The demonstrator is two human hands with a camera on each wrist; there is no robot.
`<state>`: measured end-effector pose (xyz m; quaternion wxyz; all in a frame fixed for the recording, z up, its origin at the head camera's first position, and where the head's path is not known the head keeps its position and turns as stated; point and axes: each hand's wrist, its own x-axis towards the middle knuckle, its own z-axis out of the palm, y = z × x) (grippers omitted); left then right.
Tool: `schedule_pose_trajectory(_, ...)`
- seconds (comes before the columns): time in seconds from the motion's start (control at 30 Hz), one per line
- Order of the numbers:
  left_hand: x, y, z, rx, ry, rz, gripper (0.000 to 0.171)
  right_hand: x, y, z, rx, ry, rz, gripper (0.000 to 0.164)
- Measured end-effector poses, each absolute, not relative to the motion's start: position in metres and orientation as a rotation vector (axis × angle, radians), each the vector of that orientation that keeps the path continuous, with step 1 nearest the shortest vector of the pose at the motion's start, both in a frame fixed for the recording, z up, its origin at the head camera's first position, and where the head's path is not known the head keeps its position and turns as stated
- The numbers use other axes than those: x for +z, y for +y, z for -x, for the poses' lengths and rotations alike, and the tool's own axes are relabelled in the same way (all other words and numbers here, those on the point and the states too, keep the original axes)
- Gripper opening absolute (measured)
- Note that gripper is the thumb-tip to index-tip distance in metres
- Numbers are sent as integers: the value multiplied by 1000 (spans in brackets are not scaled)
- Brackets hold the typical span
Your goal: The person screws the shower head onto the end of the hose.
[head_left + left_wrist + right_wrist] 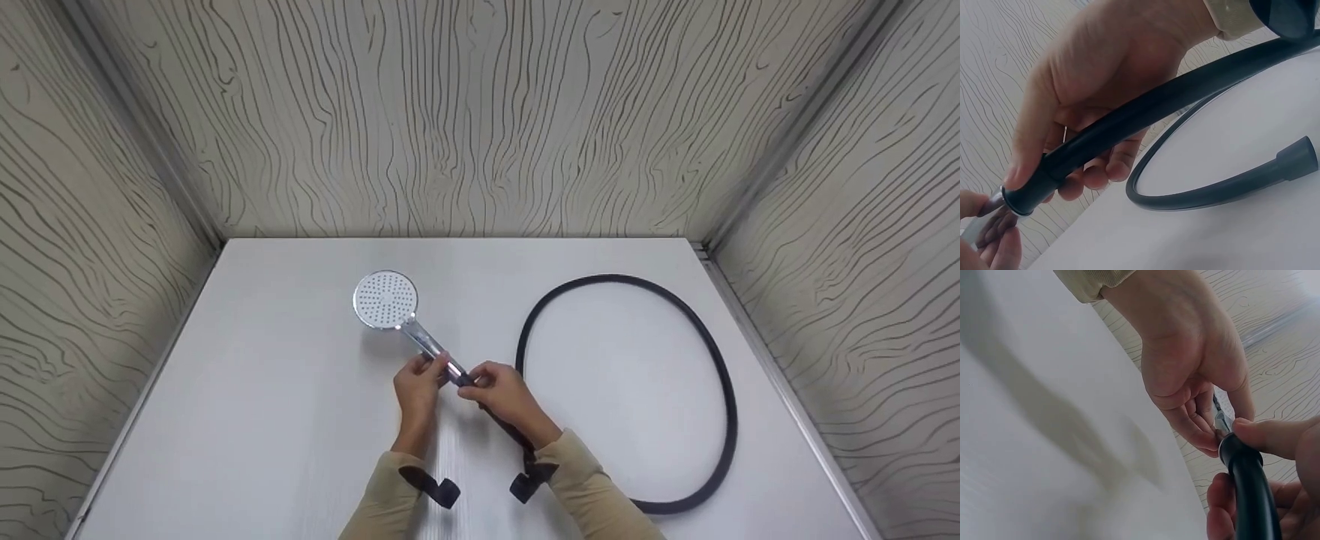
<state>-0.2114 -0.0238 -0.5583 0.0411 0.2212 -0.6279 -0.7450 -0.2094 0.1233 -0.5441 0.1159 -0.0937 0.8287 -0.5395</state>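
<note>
A chrome handheld shower head (385,300) with a round, dotted white face is held above the white table, its handle (426,339) slanting down to the right. My left hand (420,386) grips the lower part of that handle between thumb and fingers. At the handle's end, my right hand (504,391) pinches the dark collar of a black shower hose (1033,191). Collar and handle end meet in the left wrist view; how far they are joined is hidden by the fingers. In the right wrist view the hose (1252,495) runs down from the collar.
The hose makes a wide loop (731,405) on the right of the white table (262,420). Its other end, a flared black fitting (1299,159), shows in the left wrist view. Wood-grain panels (465,120) enclose the back and sides. Black camera straps (431,486) sit on both wrists.
</note>
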Motion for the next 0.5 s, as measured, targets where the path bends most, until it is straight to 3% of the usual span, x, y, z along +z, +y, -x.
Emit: schedule_pose_trajectory(0.5, -558, -26, 211, -2253, -1940, -684, 37, -540, 126, 210, -1571, 2316, 252, 25)
